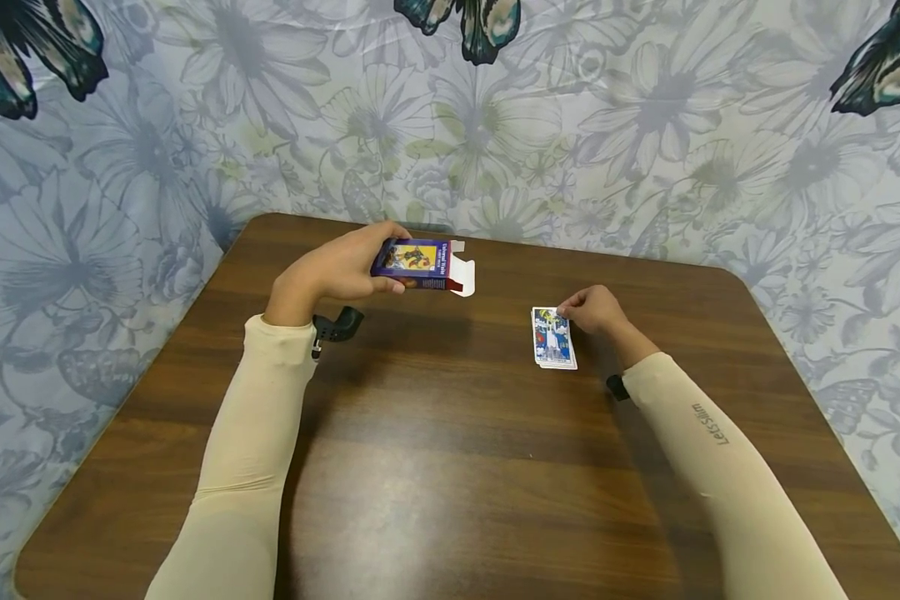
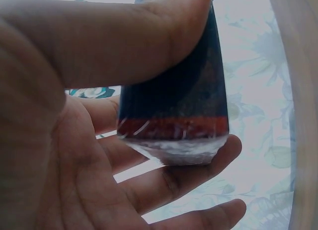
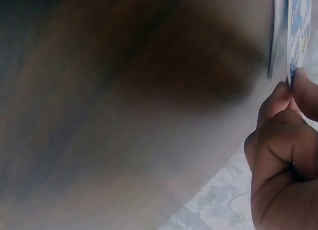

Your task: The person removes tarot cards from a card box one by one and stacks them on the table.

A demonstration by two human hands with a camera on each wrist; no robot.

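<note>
Card box (image 1: 414, 262): glossy, clasped in your left grip (image 1: 337, 265), white flap (image 1: 462, 275) open rightward.
Top card (image 1: 552, 333): far right corner pinched by your right grip (image 1: 597, 312).
Stack (image 1: 557, 366): right of the box, on wood-grain counter (image 1: 450, 442).

Brown table (image 1: 450, 450), floral backdrop (image 1: 495, 133), perhaps cloth

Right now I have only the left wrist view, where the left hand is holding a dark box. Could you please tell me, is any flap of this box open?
Observer: Yes, white flaps stick out at the right end of the box in the head view.
Operator: Thank you. And what does the right hand hold?
Observer: It pinches a picture card near one corner.
Operator: Where is this card, compared with the box?
Observer: To its right and lower in the head view.
</note>
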